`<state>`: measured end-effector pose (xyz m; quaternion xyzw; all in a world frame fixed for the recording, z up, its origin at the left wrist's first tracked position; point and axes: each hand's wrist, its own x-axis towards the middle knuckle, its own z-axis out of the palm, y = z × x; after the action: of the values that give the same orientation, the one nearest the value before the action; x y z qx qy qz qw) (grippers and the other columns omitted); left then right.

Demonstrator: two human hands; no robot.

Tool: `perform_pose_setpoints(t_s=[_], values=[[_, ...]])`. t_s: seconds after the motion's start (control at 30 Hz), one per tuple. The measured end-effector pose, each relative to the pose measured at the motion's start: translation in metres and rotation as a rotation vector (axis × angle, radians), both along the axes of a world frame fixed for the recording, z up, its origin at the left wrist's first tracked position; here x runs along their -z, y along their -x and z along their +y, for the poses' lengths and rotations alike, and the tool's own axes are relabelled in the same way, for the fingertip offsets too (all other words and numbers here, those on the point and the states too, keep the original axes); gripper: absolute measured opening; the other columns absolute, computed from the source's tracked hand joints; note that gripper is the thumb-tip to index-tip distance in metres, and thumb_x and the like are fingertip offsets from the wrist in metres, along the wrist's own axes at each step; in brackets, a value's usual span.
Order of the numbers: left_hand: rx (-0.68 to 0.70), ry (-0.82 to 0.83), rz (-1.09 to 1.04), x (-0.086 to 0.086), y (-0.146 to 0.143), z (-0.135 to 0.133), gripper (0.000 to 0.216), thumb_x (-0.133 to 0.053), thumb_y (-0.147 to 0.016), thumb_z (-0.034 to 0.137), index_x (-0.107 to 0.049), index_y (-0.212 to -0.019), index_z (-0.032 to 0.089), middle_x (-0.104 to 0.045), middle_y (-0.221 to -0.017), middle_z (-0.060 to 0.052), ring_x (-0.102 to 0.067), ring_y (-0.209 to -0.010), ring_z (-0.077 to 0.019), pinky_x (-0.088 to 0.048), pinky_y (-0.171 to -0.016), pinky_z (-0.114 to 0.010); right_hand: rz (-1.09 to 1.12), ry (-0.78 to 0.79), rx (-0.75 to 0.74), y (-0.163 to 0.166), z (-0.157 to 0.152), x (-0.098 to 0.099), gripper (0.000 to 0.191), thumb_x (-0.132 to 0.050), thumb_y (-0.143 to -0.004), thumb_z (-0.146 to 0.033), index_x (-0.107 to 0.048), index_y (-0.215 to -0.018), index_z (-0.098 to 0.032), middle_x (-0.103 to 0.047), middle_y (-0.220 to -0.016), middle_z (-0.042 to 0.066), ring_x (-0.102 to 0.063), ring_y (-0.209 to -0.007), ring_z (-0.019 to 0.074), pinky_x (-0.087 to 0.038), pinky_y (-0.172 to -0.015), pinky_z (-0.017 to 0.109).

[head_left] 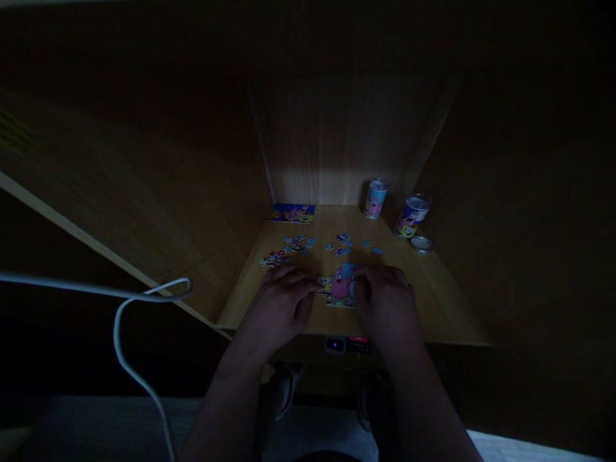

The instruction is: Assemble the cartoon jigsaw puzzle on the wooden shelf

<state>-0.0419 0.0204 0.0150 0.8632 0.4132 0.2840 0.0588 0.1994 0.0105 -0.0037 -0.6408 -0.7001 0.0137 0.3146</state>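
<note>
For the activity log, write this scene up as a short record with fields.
Left hand: fingers at the left side of the partly assembled Patrick Star jigsaw puzzle; any held piece is hidden.
Right hand: fingers at the puzzle's right side; any held piece is hidden.
Things: loose jigsaw pieces lie beyond the hands.
Rest: printed picture card, printed tin, second printed tin, round metal lid, wooden desk, white cable.
</note>
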Motion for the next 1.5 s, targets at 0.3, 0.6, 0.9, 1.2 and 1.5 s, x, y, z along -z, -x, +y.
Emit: perform_pose_setpoints(t_s=[0.3,0.6,0.9,1.2,1.5], values=[[-0.003,-0.008,-0.007,0.0,0.0,-0.001,0.029,-0.063,-0.104,0.011,-0.083,-0.115,0.027,-0.084,-0.118,-0.004,-0.073,-0.117,-0.0283,-0.057,-0.109,-0.054,-0.021,-0.019,0.008,0.0,0.0,0.001,0.02,-0.06,-0.104,-0.019,-0.077,-0.114,-0.022,-0.083,-0.116,0.012,-0.066,-0.118,0.0351,-0.047,-0.099,0.047],[0.028,0.002,0.021,-0.001,0.001,-0.002,0.033,-0.064,-0.1,0.009,-0.081,-0.12,0.028,-0.083,-0.122,-0.004,-0.073,-0.118,-0.0287,-0.057,-0.11,-0.054,-0.015,-0.003,0.005,0.001,0.001,0.002,0.018,-0.061,-0.104,-0.02,-0.077,-0.113,-0.023,-0.082,-0.118,0.011,-0.066,-0.119,0.034,-0.047,-0.099,0.047],[0.017,0.018,0.037,-0.003,-0.001,-0.004,0.029,-0.066,-0.103,0.012,-0.081,-0.123,0.027,-0.083,-0.123,-0.005,-0.073,-0.119,-0.0298,-0.057,-0.109,-0.055,-0.033,-0.012,-0.025,0.001,0.001,0.002,0.019,-0.06,-0.104,-0.02,-0.076,-0.114,-0.024,-0.081,-0.119,0.011,-0.067,-0.116,0.0342,-0.048,-0.098,0.048],[0.045,0.046,0.051,-0.003,-0.002,-0.005,0.029,-0.068,-0.107,0.018,-0.078,-0.131,0.028,-0.083,-0.127,-0.005,-0.073,-0.124,-0.0287,-0.057,-0.113,-0.054,0.01,0.038,-0.109,0.003,0.001,-0.002,0.018,-0.062,-0.105,-0.019,-0.078,-0.109,-0.025,-0.082,-0.12,0.007,-0.066,-0.12,0.0319,-0.048,-0.107,0.048],[-0.354,-0.101,-0.108,0.005,0.009,0.0,0.048,-0.059,-0.093,0.002,-0.076,-0.132,0.024,-0.081,-0.134,-0.009,-0.073,-0.127,-0.0315,-0.058,-0.115,-0.053,0.035,0.029,-0.114,0.001,0.003,0.0,0.019,-0.062,-0.107,-0.021,-0.08,-0.109,-0.025,-0.082,-0.122,0.007,-0.067,-0.119,0.0301,-0.048,-0.109,0.045]])
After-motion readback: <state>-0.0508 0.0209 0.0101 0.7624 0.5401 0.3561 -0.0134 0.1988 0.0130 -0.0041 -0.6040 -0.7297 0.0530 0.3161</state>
